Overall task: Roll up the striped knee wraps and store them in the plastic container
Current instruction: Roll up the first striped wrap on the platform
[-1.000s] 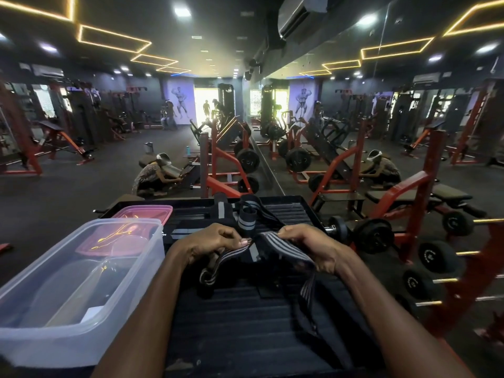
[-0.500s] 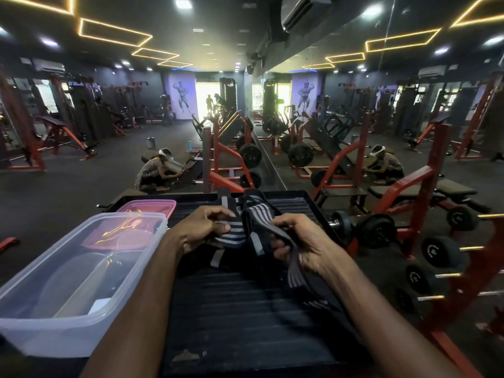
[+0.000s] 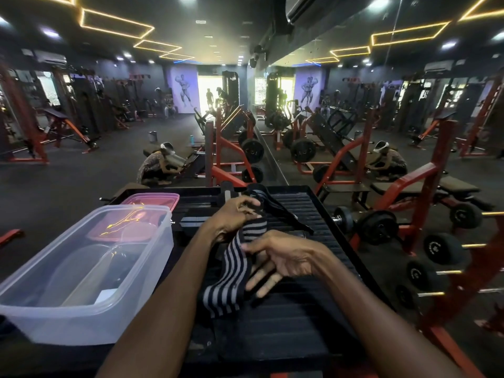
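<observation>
A black-and-grey striped knee wrap (image 3: 231, 271) hangs in a loose band over the black ribbed platform (image 3: 286, 323). My left hand (image 3: 231, 216) pinches its upper end. My right hand (image 3: 281, 260) holds the band lower down between thumb and forefinger, the other fingers spread. More dark wrap and straps (image 3: 261, 195) lie in a heap behind my left hand. The clear plastic container (image 3: 81, 268) stands to the left, open.
A pink lid (image 3: 150, 200) lies behind the container. A dumbbell rack (image 3: 436, 255) stands close on the right. Red weight machines fill the room ahead, and a mirror wall (image 3: 354, 105) doubles them. A person crouches (image 3: 155, 167) on the floor beyond.
My right hand has slid down toward me along the wrap and pulled the band out longer. My left hand stays at the upper end. The view has tilted slightly.
</observation>
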Demonstrator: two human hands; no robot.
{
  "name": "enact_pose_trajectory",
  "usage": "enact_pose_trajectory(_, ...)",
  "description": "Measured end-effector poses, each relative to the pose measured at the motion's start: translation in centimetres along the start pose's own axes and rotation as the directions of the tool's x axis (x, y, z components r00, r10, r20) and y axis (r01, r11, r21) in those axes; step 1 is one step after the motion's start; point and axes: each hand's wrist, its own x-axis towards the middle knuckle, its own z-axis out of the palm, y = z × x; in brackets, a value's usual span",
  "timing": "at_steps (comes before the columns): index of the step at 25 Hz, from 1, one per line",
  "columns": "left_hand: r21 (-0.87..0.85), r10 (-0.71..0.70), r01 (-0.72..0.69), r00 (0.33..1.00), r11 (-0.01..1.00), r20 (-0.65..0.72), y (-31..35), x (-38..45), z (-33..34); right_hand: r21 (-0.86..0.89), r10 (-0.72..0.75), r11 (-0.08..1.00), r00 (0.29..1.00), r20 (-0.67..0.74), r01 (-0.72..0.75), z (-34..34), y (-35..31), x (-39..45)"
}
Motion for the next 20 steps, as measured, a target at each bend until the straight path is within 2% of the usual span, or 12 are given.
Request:
enact_pose_trajectory(2,0.002,-0.051,0.051,0.999,0.999,-0.014,-0.5,0.0,0.4,0.009,0.021,1.000,0.999,-0.043,-0.021,-1.5,0.1,0.4)
enact_pose_trajectory(4,-0.037,-0.061,0.058,0.994,0.998,-0.095,-0.8,0.0,0.5,0.041,-0.009,0.999,0.997,-0.071,0.012,-1.7,0.4,0.8)
enact_pose_trajectory(7,-0.046,-0.052,0.042,0.965,0.998,-0.259,-0.7,0.5,0.3,-0.069,-0.014,0.998,1.000,-0.025,0.012,-0.7,1.1,1.3)
enact_pose_trajectory(9,-0.062,-0.053,0.035,0.948,0.997,-0.314,-0.6,0.5,0.3,-0.115,-0.024,0.993,0.998,-0.062,0.017,-0.5,1.0,1.5)
enact_pose_trajectory(10,-0.042,-0.037,0.024,0.940,0.999,-0.339,-0.8,0.5,0.3,-0.091,-0.044,0.995,0.987,-0.157,0.029,-0.8,0.8,1.6)
enact_pose_trajectory(11,-0.011,-0.018,0.015,0.933,1.000,-0.360,-1.0,0.6,0.2,-0.044,-0.073,0.997,0.948,-0.310,0.063,-1.4,0.7,1.9)
enact_pose_trajectory(13,-0.009,0.041,-0.047,0.935,0.999,-0.351,-1.4,0.0,0.2,0.038,-0.141,0.978,0.787,-0.601,0.204,-3.2,0.3,3.0)
enact_pose_trajectory(14,-0.032,0.063,-0.077,0.946,0.997,-0.318,-1.5,-0.3,0.4,0.041,-0.178,0.963,0.740,-0.648,0.267,-4.0,0.1,3.6)
enact_pose_trajectory(17,-0.053,0.122,-0.136,0.971,0.989,-0.204,-1.8,-0.6,0.6,0.009,-0.273,0.943,0.788,-0.551,0.333,-4.8,-0.6,5.2)
enact_pose_trajectory(19,-0.033,0.134,-0.145,0.965,0.989,-0.225,-1.8,-0.6,0.7,-0.001,-0.314,0.932,0.802,-0.508,0.363,-4.8,-0.9,6.0)
enact_pose_trajectory(20,-0.095,0.080,-0.107,0.963,0.990,-0.257,-1.7,-0.6,0.5,0.012,-0.328,0.920,0.790,-0.518,0.391,-5.0,-1.1,6.4)
